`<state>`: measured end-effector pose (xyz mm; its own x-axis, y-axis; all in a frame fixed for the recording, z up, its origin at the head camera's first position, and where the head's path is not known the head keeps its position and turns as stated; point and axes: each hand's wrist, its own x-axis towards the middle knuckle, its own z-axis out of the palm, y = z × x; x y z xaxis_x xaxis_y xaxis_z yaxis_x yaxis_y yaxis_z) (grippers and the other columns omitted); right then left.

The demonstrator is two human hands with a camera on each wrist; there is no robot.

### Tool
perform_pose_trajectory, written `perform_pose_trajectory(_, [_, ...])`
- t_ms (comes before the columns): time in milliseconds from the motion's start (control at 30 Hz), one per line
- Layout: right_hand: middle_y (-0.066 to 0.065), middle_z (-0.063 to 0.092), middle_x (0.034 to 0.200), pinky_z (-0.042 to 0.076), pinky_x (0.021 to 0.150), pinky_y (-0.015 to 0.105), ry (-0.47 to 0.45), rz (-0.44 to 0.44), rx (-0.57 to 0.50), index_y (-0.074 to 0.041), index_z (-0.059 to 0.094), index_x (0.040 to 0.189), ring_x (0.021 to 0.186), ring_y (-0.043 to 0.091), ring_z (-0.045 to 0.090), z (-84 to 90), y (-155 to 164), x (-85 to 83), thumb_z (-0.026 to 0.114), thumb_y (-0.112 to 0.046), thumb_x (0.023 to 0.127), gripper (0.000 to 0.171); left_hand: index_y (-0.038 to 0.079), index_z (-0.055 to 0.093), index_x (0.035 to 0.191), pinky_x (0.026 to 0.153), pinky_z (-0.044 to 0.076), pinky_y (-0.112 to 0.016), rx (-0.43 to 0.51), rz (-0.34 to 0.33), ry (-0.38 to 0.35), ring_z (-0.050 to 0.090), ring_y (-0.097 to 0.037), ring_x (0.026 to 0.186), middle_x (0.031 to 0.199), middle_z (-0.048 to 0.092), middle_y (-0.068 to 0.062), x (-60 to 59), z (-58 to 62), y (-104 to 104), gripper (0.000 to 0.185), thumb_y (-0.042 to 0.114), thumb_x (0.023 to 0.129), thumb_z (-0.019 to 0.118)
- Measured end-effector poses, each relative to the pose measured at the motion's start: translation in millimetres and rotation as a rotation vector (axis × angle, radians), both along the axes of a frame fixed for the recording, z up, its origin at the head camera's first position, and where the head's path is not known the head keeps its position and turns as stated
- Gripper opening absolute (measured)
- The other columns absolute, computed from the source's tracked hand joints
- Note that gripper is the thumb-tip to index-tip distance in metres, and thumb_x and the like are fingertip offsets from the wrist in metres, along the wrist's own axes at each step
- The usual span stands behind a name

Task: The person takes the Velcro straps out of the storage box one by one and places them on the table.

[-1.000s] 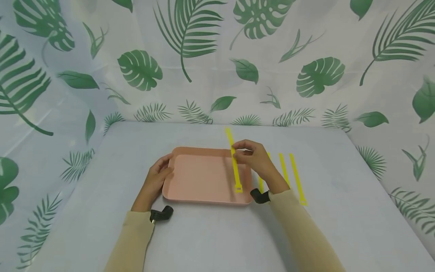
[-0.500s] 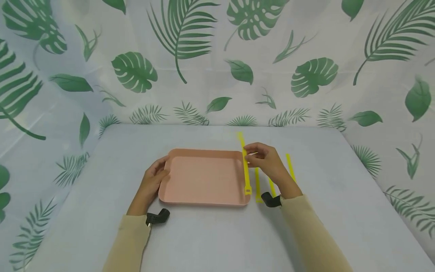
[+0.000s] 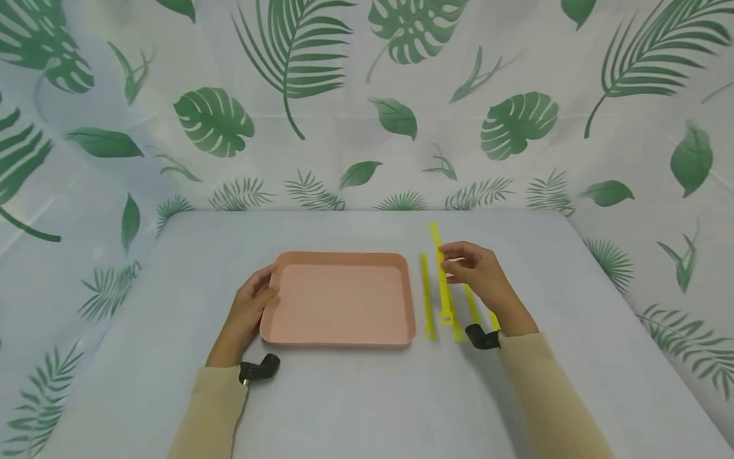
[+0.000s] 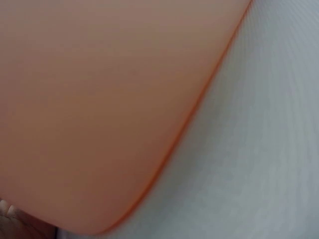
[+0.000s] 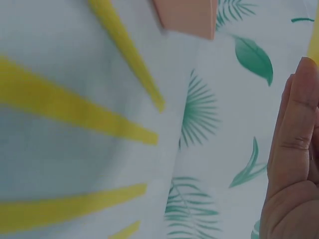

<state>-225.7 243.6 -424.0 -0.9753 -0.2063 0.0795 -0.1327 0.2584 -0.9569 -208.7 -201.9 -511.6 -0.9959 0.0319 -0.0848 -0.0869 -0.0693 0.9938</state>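
Centrally, a pink tray (image 3: 338,296) lies flat on the grey counter (image 3: 367,395); the left hand (image 3: 248,306) grips its left rim, fingers curled at the edge, though their tips are hidden behind the rim. The right hand (image 3: 478,274) pinches one yellow strap (image 3: 440,274) near its middle and holds it above the counter, just right of the tray. Beside it lie further yellow straps (image 3: 427,296), partly covered by the hand and wrist, so their count cannot be told. In the left wrist view only a blurred tray corner (image 4: 114,114) and counter appear. In the right wrist view, blurred straps (image 5: 75,114) and one finger edge (image 5: 294,149) show; the grip itself is cut off.
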Motion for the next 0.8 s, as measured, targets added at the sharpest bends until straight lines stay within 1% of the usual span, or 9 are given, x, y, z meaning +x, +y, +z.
perform_pose_trajectory(167, [0.0,0.069,0.112,0.065,0.081,0.026,0.012,-0.019,0.035,0.017,0.06,0.135,0.093,0.01,0.071,0.7,19,3.3,0.069,-0.001,0.103,0.037,-0.008,0.036,0.163,0.103,0.046,-0.01,0.0,-0.003,-0.01,0.035,-0.036,0.156,0.169,0.035,-0.026,0.1,0.5,0,0.058,-0.003,0.108,0.054])
perform_pose_trajectory(367, [-0.001,0.069,0.113,0.065,0.081,0.025,-0.001,-0.043,0.068,0.016,0.059,0.138,0.094,0.007,0.071,2.0,40,7.1,0.069,-0.001,0.103,0.04,-0.008,0.035,0.163,0.102,0.046,-0.01,0.013,0.005,-0.02,0.036,-0.035,0.155,0.169,0.035,-0.026,1.2,1.1,0,0.06,-0.005,0.106,0.054])
perform_pose_trajectory(500, [-0.008,0.07,0.11,0.064,0.08,0.024,0.006,-0.056,0.078,0.018,0.057,0.138,0.094,0.005,0.071,1.4,54,9.3,0.069,-0.001,0.103,0.042,-0.008,0.034,0.163,0.102,0.046,-0.01,0.014,-0.001,-0.016,0.036,-0.035,0.154,0.169,0.034,-0.026,2.0,1.4,-1,0.061,-0.005,0.106,0.054])
perform_pose_trajectory(600, [-0.01,0.07,0.109,0.064,0.08,0.024,0.003,-0.074,0.085,0.018,0.056,0.139,0.093,0.004,0.071,0.7,65,10.4,0.069,-0.001,0.104,0.043,-0.008,0.034,0.163,0.103,0.046,-0.01,0.013,-0.005,-0.01,0.035,-0.035,0.156,0.17,0.034,-0.026,2.3,1.3,-1,0.06,-0.005,0.107,0.053])
perform_pose_trajectory(800, [-0.005,0.068,0.113,0.064,0.081,0.024,-0.033,-0.105,0.16,0.016,0.055,0.143,0.096,0.001,0.069,-4.6,86,9.9,0.069,-0.004,0.105,0.045,-0.004,0.036,0.164,0.109,0.043,-0.011,-0.038,-0.006,-0.028,0.032,-0.034,0.16,0.172,0.033,-0.022,1.9,1.7,1,0.059,-0.003,0.108,0.054])
